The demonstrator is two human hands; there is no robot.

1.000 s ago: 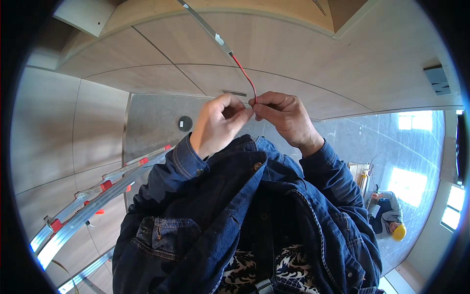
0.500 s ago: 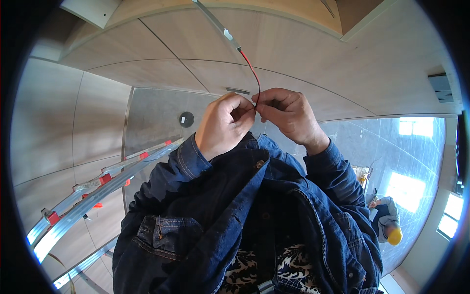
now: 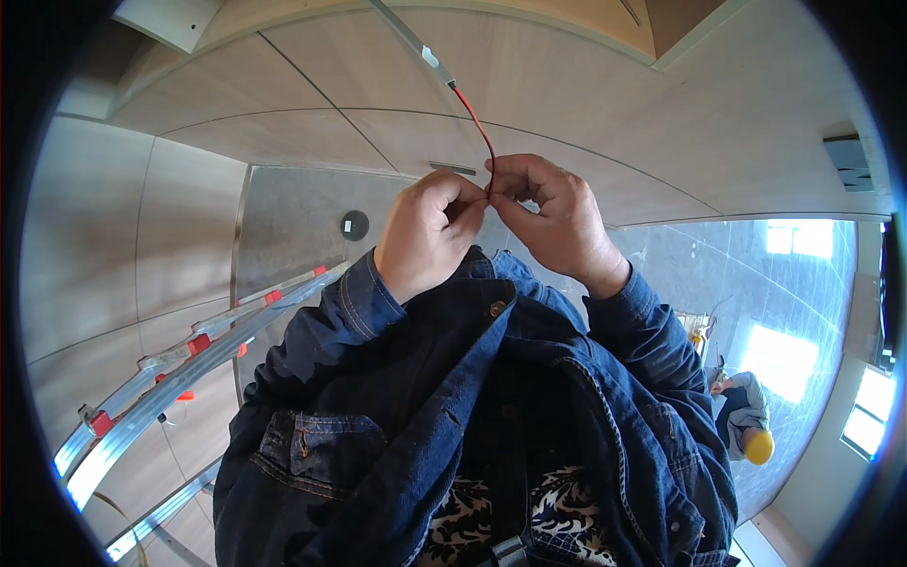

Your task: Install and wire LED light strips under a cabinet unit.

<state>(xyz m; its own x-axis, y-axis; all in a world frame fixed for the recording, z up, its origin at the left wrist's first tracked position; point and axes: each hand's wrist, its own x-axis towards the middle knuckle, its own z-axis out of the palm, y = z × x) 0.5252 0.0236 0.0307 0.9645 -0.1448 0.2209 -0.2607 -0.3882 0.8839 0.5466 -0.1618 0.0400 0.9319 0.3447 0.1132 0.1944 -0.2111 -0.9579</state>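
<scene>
A red and black wire (image 3: 479,124) hangs from the end of a slim metal strip (image 3: 415,45) near the top centre and curves down to my fingertips. My left hand (image 3: 428,230) pinches at the wire's lower part from the left, its fingers curled. My right hand (image 3: 552,215) grips the wire between thumb and finger from the right, the two hands' fingertips nearly touching. The wire's lower end is hidden among my fingers. Both forearms are in dark denim sleeves.
Pale wood cabinet panels (image 3: 283,76) span the top. An aluminium ladder (image 3: 170,392) with red fittings stands at lower left. A round dark disc (image 3: 354,225) lies on grey flooring. A co-worker in a yellow helmet (image 3: 757,446) is low down at right, beside some materials.
Both hands have moved slightly up in the view while staying on the wire. My left fingers have come closer to the right hand's pinch. The co-worker has shifted slightly.
</scene>
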